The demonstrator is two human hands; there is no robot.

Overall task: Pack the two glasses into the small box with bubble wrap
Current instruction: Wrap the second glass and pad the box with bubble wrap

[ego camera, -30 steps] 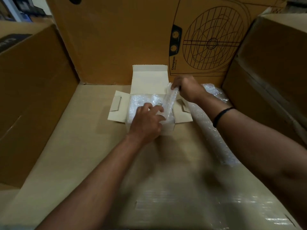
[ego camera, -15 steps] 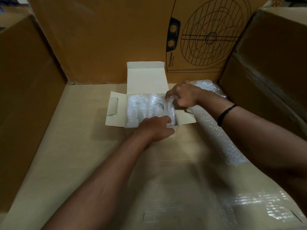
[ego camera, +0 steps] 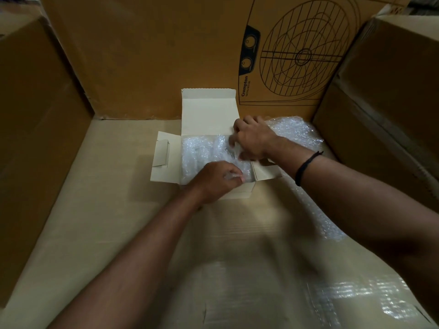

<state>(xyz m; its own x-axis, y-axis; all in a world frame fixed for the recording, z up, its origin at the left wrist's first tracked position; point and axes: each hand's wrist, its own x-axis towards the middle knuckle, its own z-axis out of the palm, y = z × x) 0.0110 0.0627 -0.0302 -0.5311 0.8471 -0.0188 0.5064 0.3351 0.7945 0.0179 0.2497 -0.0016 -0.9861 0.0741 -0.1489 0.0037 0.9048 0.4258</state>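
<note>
A small white box [ego camera: 166, 160] stands open on the cardboard floor, its lid flap upright at the back and side flaps spread out. Bubble wrap [ego camera: 202, 153] fills its inside; the two glasses are hidden under it. My left hand [ego camera: 215, 180] is at the box's front edge, its fingers curled round a fold of the wrap. My right hand [ego camera: 253, 140] is at the box's right rim, fingers curled down onto the wrap there.
A loose sheet of bubble wrap [ego camera: 297, 136] trails from behind my right hand down under my right forearm. Large brown cartons stand on the left [ego camera: 35, 129], the back [ego camera: 147, 55] and the right [ego camera: 384, 98]. Taped cardboard floor [ego camera: 95, 222] lies in front.
The raised strip of bubble wrap has been pushed down into the box. My left hand moved from the box's middle to its front edge; my right hand dropped to the right rim.
</note>
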